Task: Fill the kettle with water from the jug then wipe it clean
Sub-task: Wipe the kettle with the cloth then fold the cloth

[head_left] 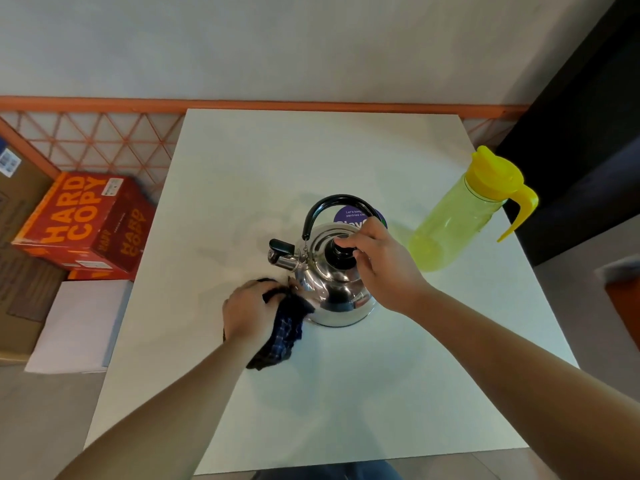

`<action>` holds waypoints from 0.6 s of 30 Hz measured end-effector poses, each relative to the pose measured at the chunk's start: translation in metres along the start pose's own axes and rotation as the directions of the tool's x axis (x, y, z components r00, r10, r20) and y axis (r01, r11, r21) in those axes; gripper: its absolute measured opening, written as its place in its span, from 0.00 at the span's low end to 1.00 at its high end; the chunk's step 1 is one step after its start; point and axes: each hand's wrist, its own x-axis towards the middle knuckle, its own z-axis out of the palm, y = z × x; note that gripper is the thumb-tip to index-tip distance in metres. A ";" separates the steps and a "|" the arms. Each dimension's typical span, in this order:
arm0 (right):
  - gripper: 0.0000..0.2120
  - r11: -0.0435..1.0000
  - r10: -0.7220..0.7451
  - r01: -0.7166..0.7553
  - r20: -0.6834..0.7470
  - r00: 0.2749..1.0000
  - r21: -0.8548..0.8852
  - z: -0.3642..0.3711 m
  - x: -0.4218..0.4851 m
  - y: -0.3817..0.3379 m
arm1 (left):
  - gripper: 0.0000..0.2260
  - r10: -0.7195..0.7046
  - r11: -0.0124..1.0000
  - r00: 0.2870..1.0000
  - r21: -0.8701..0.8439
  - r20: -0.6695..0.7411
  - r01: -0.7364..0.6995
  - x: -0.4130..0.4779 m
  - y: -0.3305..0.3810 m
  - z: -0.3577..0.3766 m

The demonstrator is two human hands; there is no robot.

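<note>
The kettle [332, 289] is sitting mid-table, upright, lid on, spout [282, 254] pointing left. The R side, i.e. the right hand [381, 268], is reaching over the top w/ fingers curling down onto the black lid knob [341, 256]. I'd say it's pinning the kettle so it isn't sliding or spinning under the rubbing. The left hand [247, 313] is clamping a bunched dark checked cloth [289, 327], fingers wrapped round it, and pushing it vs. the kettle's lower left wall, just below the spout. Looks like the wiping step is going on, so filling is prob. done, tho I can't see any water level.

The jug [457, 220], yellow-green w/ its lid on, is standing on the right part of the table [311, 393], well apart from the kettle and out of the way. The black handle [332, 200] is arching up behind the right hand, w/ a purple sticker [353, 216] on the table behind it. Red "HARD COPY" boxes [83, 220] are sitting on the floor to the left. Nothing is blocking the cloth. The spout and handle base are the fiddly bits to wipe round.
</note>
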 end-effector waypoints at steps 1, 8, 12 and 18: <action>0.17 1.000 0.000 0.000 -0.011 1.000 0.000 0.001 0.000 0.000 | 0.09 0.006 0.999 1.000 -0.036 0.013 -0.005 0.011 0.000 -0.004; 0.17 0.999 0.031 -0.031 -0.049 0.998 -0.006 0.005 -0.001 -0.001 | 0.17 0.124 0.908 0.973 -0.419 0.194 -0.032 0.081 0.017 -0.036; 0.17 0.999 0.043 -0.043 -0.065 0.997 0.008 0.005 -0.001 -0.002 | 0.11 0.188 0.783 0.872 -0.605 0.453 0.145 0.108 0.033 -0.052; 0.18 0.998 0.068 -0.067 -0.077 0.995 0.023 0.005 0.001 -0.005 | 0.07 0.245 0.862 0.779 -0.498 0.578 0.099 0.135 0.062 -0.067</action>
